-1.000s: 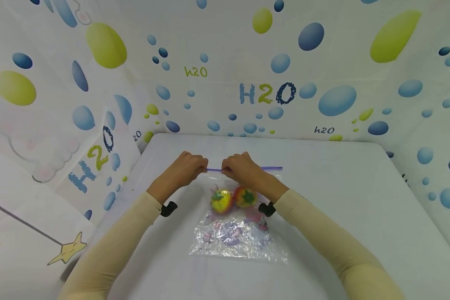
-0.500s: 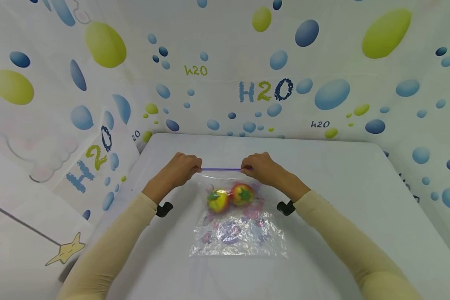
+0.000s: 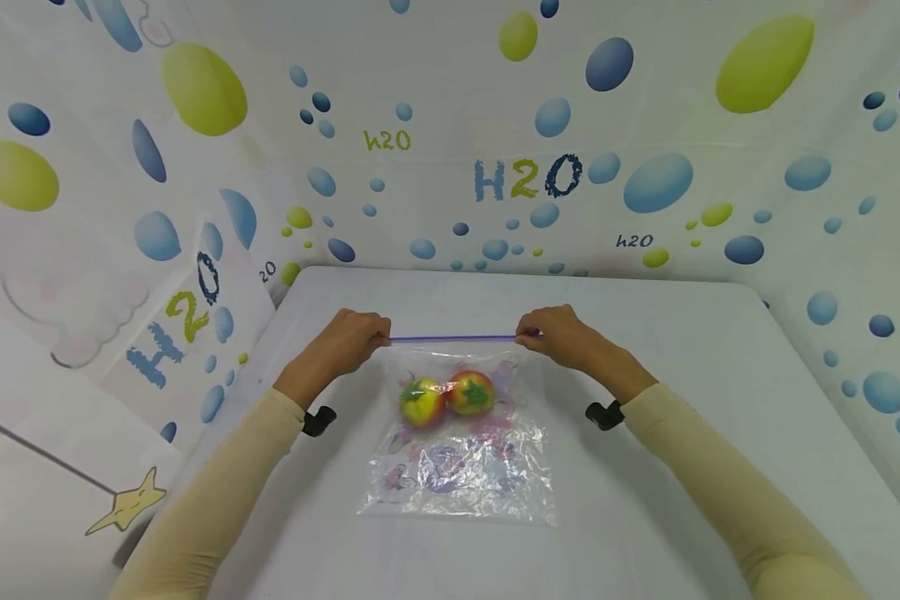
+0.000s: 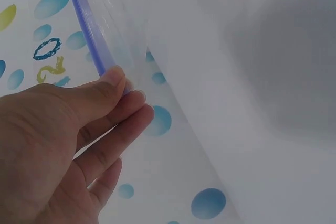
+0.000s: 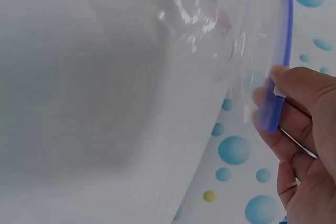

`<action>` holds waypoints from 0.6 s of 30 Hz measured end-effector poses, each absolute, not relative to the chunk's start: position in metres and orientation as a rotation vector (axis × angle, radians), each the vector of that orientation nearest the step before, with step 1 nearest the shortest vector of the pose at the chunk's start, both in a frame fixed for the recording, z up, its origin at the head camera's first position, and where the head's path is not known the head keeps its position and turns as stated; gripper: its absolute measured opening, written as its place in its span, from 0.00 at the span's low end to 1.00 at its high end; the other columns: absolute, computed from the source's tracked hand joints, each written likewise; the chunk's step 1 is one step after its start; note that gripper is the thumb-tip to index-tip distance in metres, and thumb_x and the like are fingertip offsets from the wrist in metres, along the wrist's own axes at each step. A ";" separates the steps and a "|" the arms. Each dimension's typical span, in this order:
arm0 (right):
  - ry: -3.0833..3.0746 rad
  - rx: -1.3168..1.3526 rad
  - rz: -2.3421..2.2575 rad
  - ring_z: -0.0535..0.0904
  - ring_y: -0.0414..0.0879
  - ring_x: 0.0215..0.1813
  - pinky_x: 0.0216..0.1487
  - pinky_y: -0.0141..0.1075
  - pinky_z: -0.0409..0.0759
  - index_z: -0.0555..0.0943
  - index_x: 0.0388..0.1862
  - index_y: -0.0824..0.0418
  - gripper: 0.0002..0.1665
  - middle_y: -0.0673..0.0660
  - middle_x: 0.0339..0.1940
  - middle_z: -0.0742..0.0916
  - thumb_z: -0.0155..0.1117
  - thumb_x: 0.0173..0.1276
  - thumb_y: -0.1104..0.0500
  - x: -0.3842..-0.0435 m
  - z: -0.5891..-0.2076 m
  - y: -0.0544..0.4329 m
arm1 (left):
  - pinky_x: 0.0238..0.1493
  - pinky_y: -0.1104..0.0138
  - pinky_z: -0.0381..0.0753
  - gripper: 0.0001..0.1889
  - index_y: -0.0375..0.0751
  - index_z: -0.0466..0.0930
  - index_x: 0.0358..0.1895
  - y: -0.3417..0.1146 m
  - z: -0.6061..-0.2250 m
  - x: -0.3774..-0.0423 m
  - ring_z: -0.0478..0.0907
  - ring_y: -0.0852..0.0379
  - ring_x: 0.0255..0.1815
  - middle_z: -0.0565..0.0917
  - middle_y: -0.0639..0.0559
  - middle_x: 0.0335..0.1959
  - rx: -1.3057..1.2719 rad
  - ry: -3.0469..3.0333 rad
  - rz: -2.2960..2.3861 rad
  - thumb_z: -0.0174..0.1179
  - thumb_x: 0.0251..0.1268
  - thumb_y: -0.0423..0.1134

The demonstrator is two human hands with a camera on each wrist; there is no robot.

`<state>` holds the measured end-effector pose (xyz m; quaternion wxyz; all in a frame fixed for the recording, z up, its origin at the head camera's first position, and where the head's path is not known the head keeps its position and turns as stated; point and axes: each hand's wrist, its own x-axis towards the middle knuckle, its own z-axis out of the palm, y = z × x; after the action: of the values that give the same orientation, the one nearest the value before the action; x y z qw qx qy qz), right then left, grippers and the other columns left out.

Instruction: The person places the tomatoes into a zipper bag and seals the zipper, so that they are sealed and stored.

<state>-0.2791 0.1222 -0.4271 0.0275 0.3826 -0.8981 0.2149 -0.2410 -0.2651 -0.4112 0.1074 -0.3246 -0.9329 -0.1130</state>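
Note:
A clear slider zip bag (image 3: 453,479) with pink and purple print lies on the white table, its top edge raised. Inside are two red-and-yellow fruits with green leafy tops, a yellower one (image 3: 422,404) and a redder one (image 3: 470,392). My left hand (image 3: 352,340) pinches the left end of the purple zip strip (image 4: 86,22) between thumb and fingers. Near the strip's right end, my right hand (image 3: 562,335) pinches a small white slider (image 5: 279,92); a short end of strip extends past the fingers. Between both hands the strip runs straight.
The white table (image 3: 682,400) stretches out on both sides of the bag. Behind it and along the sides hangs a white sheet (image 3: 450,125) printed with blue and green dots and "H2O". A black wrist camera (image 3: 605,415) hangs below the right wrist.
My right hand has slid rightward along the purple strip to near its right end, away from the left hand. The left hand keeps its hold, shifting slightly left in view.

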 end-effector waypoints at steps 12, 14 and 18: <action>-2.867 1.108 0.713 0.86 0.49 0.44 0.50 0.48 0.84 0.89 0.45 0.60 0.06 0.53 0.40 0.92 0.69 0.76 0.59 -0.280 -0.429 0.141 | 0.33 0.59 0.80 0.07 0.38 0.83 0.33 -0.263 -0.414 -0.242 0.75 0.54 0.25 0.85 0.49 0.26 -0.968 -2.721 -0.371 0.72 0.65 0.29; -2.863 1.104 0.706 0.86 0.49 0.44 0.50 0.47 0.85 0.89 0.45 0.60 0.06 0.53 0.40 0.92 0.70 0.75 0.59 -0.280 -0.431 0.142 | 0.33 0.59 0.80 0.07 0.38 0.83 0.33 -0.262 -0.415 -0.242 0.75 0.55 0.25 0.85 0.49 0.27 -0.968 -2.723 -0.366 0.72 0.66 0.29; -2.861 1.080 0.708 0.87 0.49 0.45 0.51 0.48 0.85 0.89 0.45 0.60 0.06 0.54 0.40 0.92 0.70 0.75 0.59 -0.281 -0.434 0.141 | 0.35 0.58 0.82 0.05 0.38 0.83 0.35 -0.262 -0.417 -0.243 0.77 0.53 0.26 0.86 0.48 0.28 -0.939 -2.754 -0.350 0.70 0.68 0.30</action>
<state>-0.2808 0.1415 -0.4338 0.0010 0.3442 -0.9114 0.2254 -0.2432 -0.2623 -0.4172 0.1053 -0.3186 -0.9345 -0.1186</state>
